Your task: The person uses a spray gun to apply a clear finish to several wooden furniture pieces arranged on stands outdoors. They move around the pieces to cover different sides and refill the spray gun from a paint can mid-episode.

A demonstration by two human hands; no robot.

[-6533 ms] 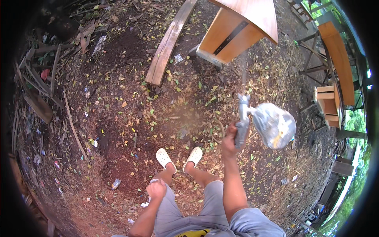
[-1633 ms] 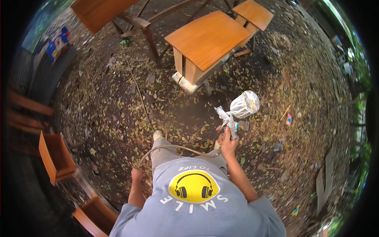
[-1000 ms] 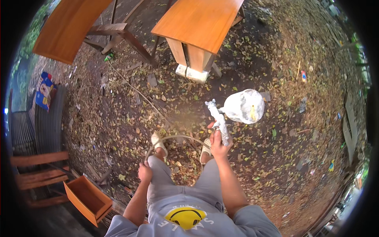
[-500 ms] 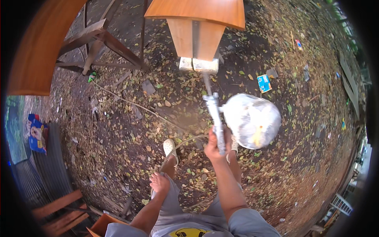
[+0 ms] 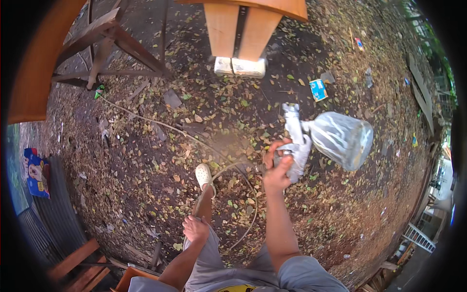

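My right hand (image 5: pixel 278 170) grips a silvery spray gun (image 5: pixel 294 131) by its handle, out in front of my legs. A cloudy, white-streaked plastic cup (image 5: pixel 343 141) is attached to the gun's right side and tilts sideways. My left hand (image 5: pixel 195 228) rests by my left thigh, closed around a thin tan hose (image 5: pixel 202 197). The hose loops up toward the gun, though its joint there is hidden by my right hand. Ahead of the gun stands an orange-brown wooden piece (image 5: pixel 221 31), raised on white blocks (image 5: pixel 241 67).
A dark wooden trestle (image 5: pixel 109 48) and an orange-brown panel (image 5: pixel 36 63) stand at the far left. The hose crosses leaf-strewn ground (image 5: pixel 233 141). A blue packet (image 5: pixel 318 90) lies ahead right; corrugated sheets (image 5: pixel 58 204) and wooden slats (image 5: pixel 73 258) are at left.
My right hand has moved the spray gun to the right, away from the wooden piece, and turned it so the cup shows side-on. A faint streak at the gun's tip is gone. My left hand stays put.
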